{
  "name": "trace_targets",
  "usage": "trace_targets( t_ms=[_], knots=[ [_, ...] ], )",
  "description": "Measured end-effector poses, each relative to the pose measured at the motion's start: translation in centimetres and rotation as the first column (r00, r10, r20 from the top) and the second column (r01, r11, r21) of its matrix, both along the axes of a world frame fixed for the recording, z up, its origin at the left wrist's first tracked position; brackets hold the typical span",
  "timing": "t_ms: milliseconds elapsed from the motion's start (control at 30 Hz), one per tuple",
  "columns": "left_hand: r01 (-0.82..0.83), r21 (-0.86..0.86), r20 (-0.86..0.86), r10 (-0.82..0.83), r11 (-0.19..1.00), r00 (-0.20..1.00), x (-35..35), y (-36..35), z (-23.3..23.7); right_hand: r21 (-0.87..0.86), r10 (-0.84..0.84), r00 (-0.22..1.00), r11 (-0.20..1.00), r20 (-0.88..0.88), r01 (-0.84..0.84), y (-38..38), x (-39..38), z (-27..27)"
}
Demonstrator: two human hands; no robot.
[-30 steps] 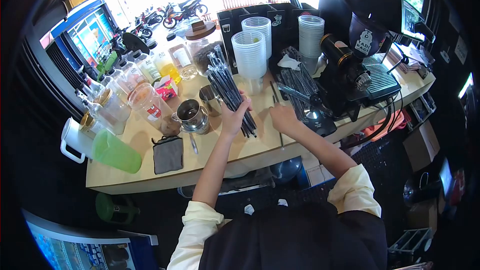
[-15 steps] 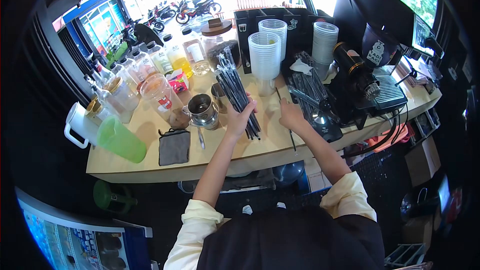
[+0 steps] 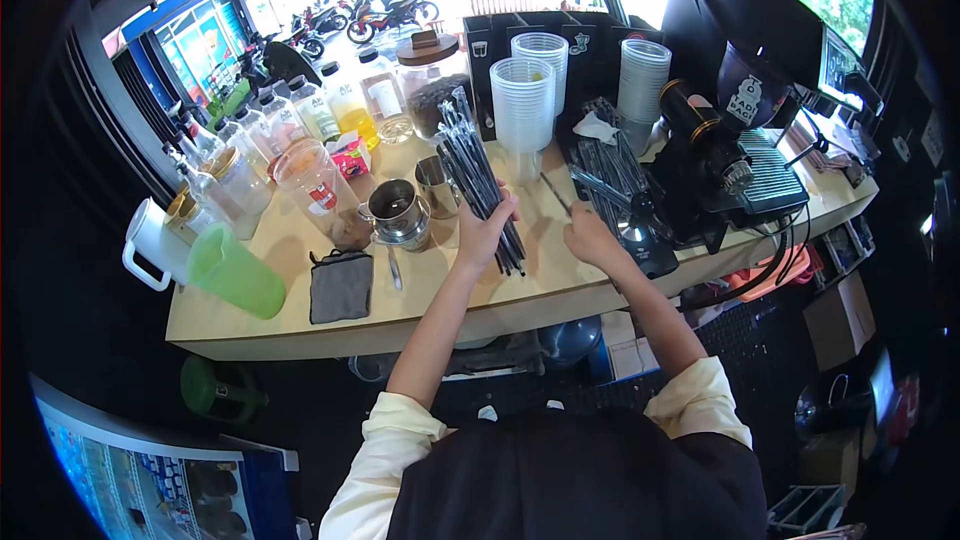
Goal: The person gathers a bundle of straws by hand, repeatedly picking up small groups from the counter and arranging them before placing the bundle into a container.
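A bundle of black straws (image 3: 468, 165) in clear wrappers stands tilted in my left hand (image 3: 484, 234), whose fingers are wrapped round its lower part. My right hand (image 3: 592, 238) is closed on a single black straw (image 3: 556, 192), which slants across it above the wooden counter (image 3: 540, 285). To the right of that hand lies a pile of wrapped black straws (image 3: 606, 168), with a crumpled white tissue (image 3: 597, 128) on top. Left of the bundle are a metal cup (image 3: 434, 186) and a metal pot (image 3: 396, 210).
Stacked clear plastic cups (image 3: 522, 105) stand behind my hands. A coffee grinder (image 3: 740, 130) is at the right. On the left are several bottles (image 3: 285, 120), a lidless clear jar (image 3: 315, 190), a green pitcher (image 3: 235, 270) and a folded grey cloth (image 3: 341, 287).
My right hand has turned slightly, and its single straw now tilts at a different angle. The left hand keeps the bundle in nearly the same place. The whole view has shifted a little.
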State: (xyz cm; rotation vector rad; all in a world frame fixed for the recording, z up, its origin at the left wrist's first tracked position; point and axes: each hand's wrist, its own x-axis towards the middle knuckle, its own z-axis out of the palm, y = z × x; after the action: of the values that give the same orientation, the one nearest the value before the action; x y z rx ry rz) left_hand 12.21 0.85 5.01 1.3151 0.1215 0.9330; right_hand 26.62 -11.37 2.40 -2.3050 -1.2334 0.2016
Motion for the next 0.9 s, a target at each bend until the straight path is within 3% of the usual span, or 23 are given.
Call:
trace_targets(
  t_ms=[133,167,200,233,367,400,433,467,533,567,667,800,867,900],
  knots=[
    [-0.057,-0.007,0.001,0.057,0.998,0.998,0.1,-0.4,-0.4,0.184,0.171,0.985,0.968,-0.005,-0.168,-3.5,-0.5,-0.4],
    [-0.094,0.002,-0.025,0.094,0.996,0.995,0.1,-0.4,-0.5,0.289,0.25,0.884,0.947,-0.396,-0.139,-4.7,-0.9,0.4],
    [-0.098,0.003,-0.02,0.098,0.995,0.995,0.1,-0.7,-0.3,0.368,0.329,0.625,0.927,-0.708,-0.07,-5.8,-1.7,1.6],
    [-0.098,-0.014,-0.069,0.097,0.995,0.993,0.1,-1.1,0.0,0.44,0.366,0.552,0.898,-0.749,0.001,-6.2,-3.1,2.9],
    [0.017,0.043,-0.098,-0.013,0.999,0.995,0.9,-2.5,0.1,0.532,0.437,0.538,0.846,-0.721,0.025,-5.3,-4.5,5.0],
    [0.083,0.072,-0.063,-0.079,0.994,0.995,1.1,-2.9,0.2,0.59,0.441,0.75,0.803,-0.493,-0.085,-4.5,-4.5,4.6],
    [0.102,0.172,-0.056,-0.093,0.98,0.994,1.4,-2.9,0.2,0.61,0.411,0.886,0.765,-0.213,-0.208,-3.9,-4.5,4.5],
    [0.105,0.178,-0.055,-0.097,0.978,0.994,1.6,-3.2,0.2,0.614,0.409,0.888,0.762,-0.21,-0.206,-3.4,-4.9,4.3],
    [-0.052,0.315,-0.058,0.074,0.947,0.996,1.5,-4.3,1.3,0.655,0.3,0.953,0.715,0.024,-0.242,-2.6,-6.2,4.4],
    [-0.092,0.224,-0.131,0.123,0.97,0.984,1.5,-4.5,1.6,0.544,0.247,0.968,0.808,0.034,-0.225,-2.8,-6.5,4.7],
    [-0.051,0.145,-0.128,0.07,0.988,0.989,1.6,-4.4,2.1,0.493,0.23,0.972,0.842,0.042,-0.221,-2.5,-6.5,4.7],
    [-0.092,0.092,-0.085,0.1,0.991,0.991,1.4,-4.4,2.4,0.549,0.261,0.962,0.793,0.084,-0.263,-2.5,-6.6,5.0],
    [-0.159,0.038,0.046,0.158,0.986,0.986,1.8,-3.7,2.4,0.637,0.38,0.906,0.749,-0.186,-0.184,-2.0,-6.1,4.2],
    [-0.229,0.084,0.112,0.219,0.97,0.969,2.2,-3.2,2.3,0.637,0.381,0.906,0.749,-0.187,-0.184,-1.7,-5.7,3.8]
  ],
)
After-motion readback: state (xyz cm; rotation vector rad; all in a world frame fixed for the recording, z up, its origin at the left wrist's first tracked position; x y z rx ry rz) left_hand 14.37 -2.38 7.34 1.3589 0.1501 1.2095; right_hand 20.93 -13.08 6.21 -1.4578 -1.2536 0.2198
